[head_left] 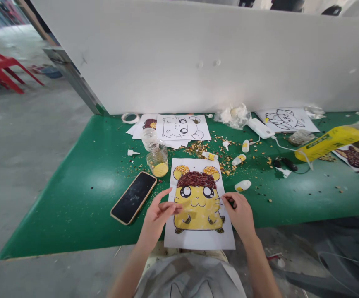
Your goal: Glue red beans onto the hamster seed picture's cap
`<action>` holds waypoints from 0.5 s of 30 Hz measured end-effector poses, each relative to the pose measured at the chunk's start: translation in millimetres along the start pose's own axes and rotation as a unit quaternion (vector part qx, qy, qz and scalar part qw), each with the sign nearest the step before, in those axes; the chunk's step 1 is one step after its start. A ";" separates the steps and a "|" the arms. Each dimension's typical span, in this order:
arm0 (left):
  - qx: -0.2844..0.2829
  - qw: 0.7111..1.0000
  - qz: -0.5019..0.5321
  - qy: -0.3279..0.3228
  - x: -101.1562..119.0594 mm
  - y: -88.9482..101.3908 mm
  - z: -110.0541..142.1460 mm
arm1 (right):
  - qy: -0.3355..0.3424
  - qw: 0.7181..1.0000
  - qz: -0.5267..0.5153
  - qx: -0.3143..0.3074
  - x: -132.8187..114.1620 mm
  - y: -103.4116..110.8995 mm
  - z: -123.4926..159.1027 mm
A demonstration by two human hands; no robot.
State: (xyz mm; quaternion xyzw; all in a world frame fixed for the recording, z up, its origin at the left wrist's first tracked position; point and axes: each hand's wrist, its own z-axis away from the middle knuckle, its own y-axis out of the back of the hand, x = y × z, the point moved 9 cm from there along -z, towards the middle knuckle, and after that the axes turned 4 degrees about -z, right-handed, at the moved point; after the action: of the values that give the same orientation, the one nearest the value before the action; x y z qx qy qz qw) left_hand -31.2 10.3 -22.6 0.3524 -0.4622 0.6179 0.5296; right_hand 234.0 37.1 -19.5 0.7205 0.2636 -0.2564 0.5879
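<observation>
A paper hamster picture [198,238] lies in front of me, its head filled with dark red beans, its ears with corn kernels, and its body with fine yellow grains. Over the left side of the sheet hovers my left hand [159,215], fingers apart and holding nothing I can see. My right hand [239,213] is at the sheet's right edge beside the whiskers, thumb and fingertips pinched together. Whatever is in that pinch, if anything, is too small to make out. Just past the right hand lies a small glue bottle [242,186].
Left of the picture are a phone [133,198] and a clear jar [157,159] with yellow grains. Loose grains [195,147], more glue bottles [239,159] and outline drawings [179,127] lie behind. A yellow bottle [330,142] lies right. A white panel [198,58] borders the green table [83,194].
</observation>
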 end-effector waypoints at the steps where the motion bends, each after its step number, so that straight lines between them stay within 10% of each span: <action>1: -0.005 1.000 -0.002 -0.003 0.9 -1.4 0.6 | 0.000 1.000 0.001 0.000 0.6 -0.6 -0.3; 15: 0.004 0.998 0.040 0.058 -10.1 6.1 -5.4 | -0.010 0.997 0.052 0.059 10.6 10.4 -6.2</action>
State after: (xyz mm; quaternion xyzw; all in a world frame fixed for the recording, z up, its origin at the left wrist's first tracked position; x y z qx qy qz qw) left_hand -35.0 12.0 -34.9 0.2991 -0.4419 0.6595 0.5294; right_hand 249.1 42.3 -18.2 0.7641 0.2039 -0.2476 0.5597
